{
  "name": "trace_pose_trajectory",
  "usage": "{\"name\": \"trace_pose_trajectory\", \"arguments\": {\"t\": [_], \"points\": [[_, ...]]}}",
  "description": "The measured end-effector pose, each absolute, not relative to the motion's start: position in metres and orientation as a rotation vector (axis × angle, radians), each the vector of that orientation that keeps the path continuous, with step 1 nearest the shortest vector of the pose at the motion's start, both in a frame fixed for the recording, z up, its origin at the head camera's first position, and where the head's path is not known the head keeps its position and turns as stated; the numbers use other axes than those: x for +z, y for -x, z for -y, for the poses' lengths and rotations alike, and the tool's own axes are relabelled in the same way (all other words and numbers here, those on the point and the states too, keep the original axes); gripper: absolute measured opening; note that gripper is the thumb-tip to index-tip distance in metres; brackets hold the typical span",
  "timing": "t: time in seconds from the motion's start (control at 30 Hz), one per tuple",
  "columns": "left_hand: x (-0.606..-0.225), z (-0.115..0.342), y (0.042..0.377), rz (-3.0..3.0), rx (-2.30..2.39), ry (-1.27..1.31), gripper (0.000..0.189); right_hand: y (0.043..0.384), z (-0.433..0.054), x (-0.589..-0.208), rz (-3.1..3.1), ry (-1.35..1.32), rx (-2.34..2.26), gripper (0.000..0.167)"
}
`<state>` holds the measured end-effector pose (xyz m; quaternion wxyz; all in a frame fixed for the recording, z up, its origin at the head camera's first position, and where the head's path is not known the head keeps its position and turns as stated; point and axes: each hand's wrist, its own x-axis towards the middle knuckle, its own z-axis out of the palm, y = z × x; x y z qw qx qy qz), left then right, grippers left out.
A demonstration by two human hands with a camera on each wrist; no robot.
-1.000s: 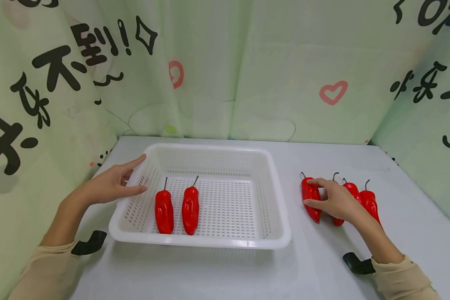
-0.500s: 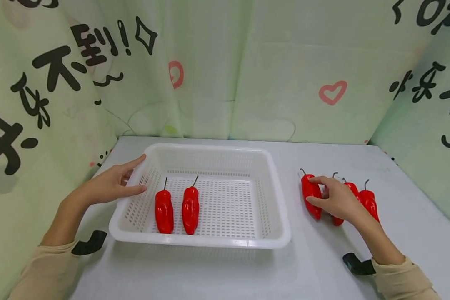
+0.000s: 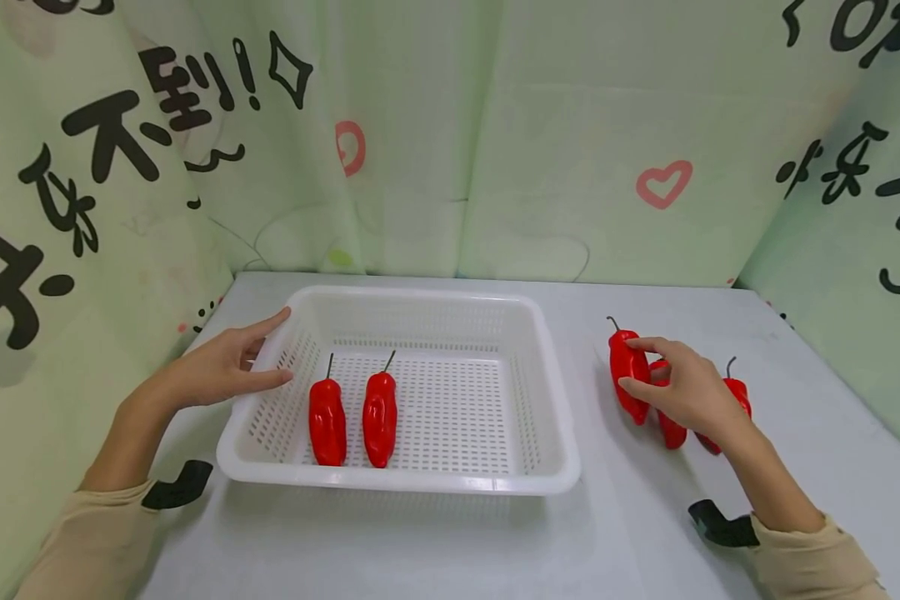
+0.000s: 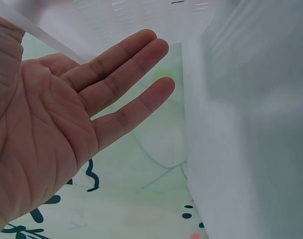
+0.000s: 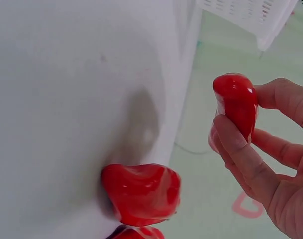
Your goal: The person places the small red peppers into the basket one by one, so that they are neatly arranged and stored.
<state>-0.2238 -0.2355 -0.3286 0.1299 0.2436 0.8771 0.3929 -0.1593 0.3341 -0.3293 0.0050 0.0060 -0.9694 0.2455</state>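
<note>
In the head view, my right hand (image 3: pixel 686 387) pinches a glossy red chili pepper (image 3: pixel 628 375) between thumb and fingers, its dark stem pointing up and away. The right wrist view shows this pepper (image 5: pixel 237 102) held clear of the white table, with a shadow below. More red peppers (image 3: pixel 672 432) lie on the table beneath my hand, partly hidden by it. My left hand (image 3: pixel 228 367) rests on the left rim of a white perforated plastic basket (image 3: pixel 450 482), thumb and index spread along it. Its other fingers (image 4: pixel 126 67) extend straight outside the basket. Two red peppers (image 3: pixel 327 421) lie side by side inside.
The white table (image 3: pixel 420 550) ends at a pale green curtain (image 3: pixel 555 150) printed with black characters and pink hearts, which encloses the back and both sides. The basket's right wall stands between its inside and the loose peppers.
My right hand has raised the pinched pepper off the table and shifted it slightly right and away from me. The left hand and basket stay almost where they were.
</note>
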Motion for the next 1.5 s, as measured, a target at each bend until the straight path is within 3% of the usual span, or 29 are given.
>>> {"name": "trace_pose_trajectory", "arguments": {"t": [1.5], "points": [[-0.330,0.236,0.225,-2.552,1.137,-0.716,0.094,0.157,-0.297,-0.281,2.875,-0.097,0.826,0.076]]}}
